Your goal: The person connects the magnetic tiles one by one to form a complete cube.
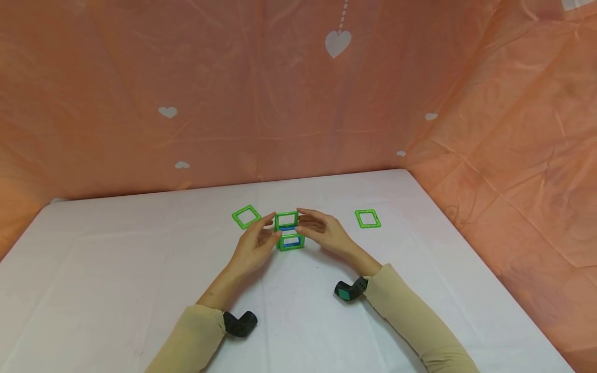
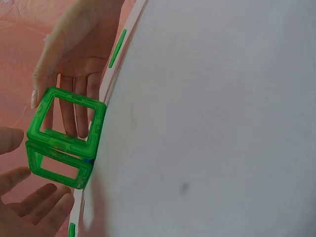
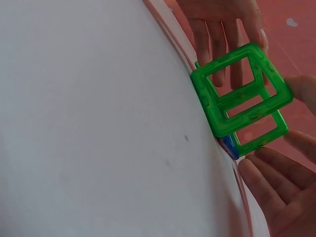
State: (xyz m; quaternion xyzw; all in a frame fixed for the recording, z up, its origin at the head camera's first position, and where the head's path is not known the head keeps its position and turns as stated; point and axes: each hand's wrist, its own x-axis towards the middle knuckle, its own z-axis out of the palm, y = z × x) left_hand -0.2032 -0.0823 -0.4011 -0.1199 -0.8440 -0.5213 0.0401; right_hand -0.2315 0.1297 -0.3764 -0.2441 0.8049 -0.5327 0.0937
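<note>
A small box-like build of magnetic tiles (image 1: 291, 236), green open squares with blue low down, stands on the white table between two bare hands. The left hand (image 1: 253, 247) is at its left side, index finger toward the rear tile and thumb by the front one. On the other side, the right hand (image 1: 327, 233) mirrors it, fingertips right at the edges. In the right wrist view, fingertips meet corners of the green tile frame (image 3: 205, 96). The left wrist view shows the green frames (image 2: 91, 143) with fairly straight fingers around them, not wrapped round.
A loose green square tile (image 1: 236, 219) lies just left of the left hand. Another green square tile (image 1: 368, 226) lies farther off at the right. Orange cloth (image 1: 289, 155) with white hearts hangs behind the table (image 1: 116, 269) and along its right side.
</note>
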